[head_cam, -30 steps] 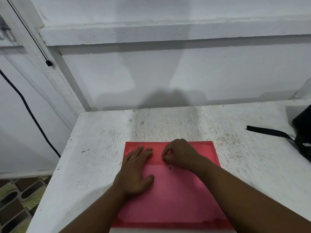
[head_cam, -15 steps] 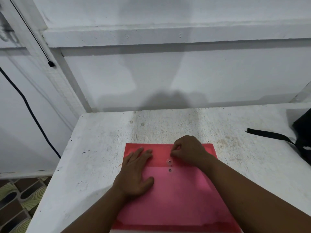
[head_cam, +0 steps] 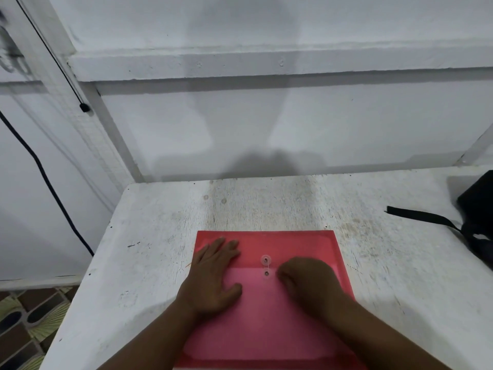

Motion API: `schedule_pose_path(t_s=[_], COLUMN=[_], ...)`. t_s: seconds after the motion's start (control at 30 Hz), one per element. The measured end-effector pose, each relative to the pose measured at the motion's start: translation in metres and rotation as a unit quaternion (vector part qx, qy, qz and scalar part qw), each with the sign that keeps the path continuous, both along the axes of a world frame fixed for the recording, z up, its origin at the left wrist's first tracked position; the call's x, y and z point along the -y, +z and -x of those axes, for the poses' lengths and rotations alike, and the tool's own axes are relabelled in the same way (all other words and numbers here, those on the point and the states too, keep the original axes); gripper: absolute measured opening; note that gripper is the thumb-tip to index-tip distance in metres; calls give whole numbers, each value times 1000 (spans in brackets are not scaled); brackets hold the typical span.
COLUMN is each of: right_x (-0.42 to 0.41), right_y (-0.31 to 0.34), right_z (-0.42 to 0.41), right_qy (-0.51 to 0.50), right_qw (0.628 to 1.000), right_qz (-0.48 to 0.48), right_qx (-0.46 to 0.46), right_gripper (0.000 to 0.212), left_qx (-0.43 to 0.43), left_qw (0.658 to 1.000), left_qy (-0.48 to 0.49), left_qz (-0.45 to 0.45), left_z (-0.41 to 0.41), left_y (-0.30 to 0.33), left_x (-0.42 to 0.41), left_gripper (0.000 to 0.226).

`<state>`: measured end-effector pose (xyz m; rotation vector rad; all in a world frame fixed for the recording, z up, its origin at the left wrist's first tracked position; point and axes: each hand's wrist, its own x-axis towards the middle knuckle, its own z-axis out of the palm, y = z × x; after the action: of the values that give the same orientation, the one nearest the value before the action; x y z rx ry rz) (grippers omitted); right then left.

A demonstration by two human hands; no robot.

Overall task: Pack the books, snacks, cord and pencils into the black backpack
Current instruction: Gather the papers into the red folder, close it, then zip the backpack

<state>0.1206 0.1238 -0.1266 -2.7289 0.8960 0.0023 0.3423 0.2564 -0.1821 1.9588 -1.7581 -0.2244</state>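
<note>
Flat and open, my left hand (head_cam: 213, 279) presses palm-down on the left part of the red envelope folder (head_cam: 266, 316), fingers spread toward the far edge of it, thumb out to the right, holding nothing, just pinning it. My right hand (head_cam: 309, 287) sits curled on the right part of the folder, fingers (head_cam: 282, 276) bunched toward the string-tie closure; can't tell whether they pinch the string or only rest near it. Closure is two small round buttons (head_cam: 266, 267), one on the flap, one just below it on the body, with a thin string running between them, dead centre between my hands. Flap edge runs across the folder at about button height, flap down. Folder lies flat at the near edge of the white table (head_cam: 149, 263), roughly centred, long sides pointing away from me, near end cut off by the frame. Table top is scuffed and stained toward the far edge. Black backpack (head_cam: 477, 209) sits at the right edge of the table, only partly in frame, well apart from the folder; one black strap (head_cam: 421, 217) trails from it leftward across the table. Can't see whether it's open. White wall behind the far edge, with a ledge higher up. Dark cable (head_cam: 48, 182) hangs down the wall off the left side of the table. Patterned floor tiles (head_cam: 24, 324) show below the near-left corner.
</note>
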Motion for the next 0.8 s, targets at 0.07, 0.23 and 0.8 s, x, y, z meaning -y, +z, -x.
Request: schedule_pose_path(t_s=[0.07,0.23,0.8], right_x=[-11,-39,19], right_y=[-3,-7,6], right_z=[2,-6,-57], right_qy=[3,1,-6], right_qw=[1000,998,997], right_qz=[22,63,-79], right_qx=[4,0,26], right_gripper=[33,18,16], left_qx=[1,-1,3], left_qw=[1000,1000,1000], left_qy=[2,-1,-5], left_qz=[0,3,15], left_z=[0,0,-1], left_y=[0,-2,-4], left_x=[0,0,0], left_gripper=[77,77,76])
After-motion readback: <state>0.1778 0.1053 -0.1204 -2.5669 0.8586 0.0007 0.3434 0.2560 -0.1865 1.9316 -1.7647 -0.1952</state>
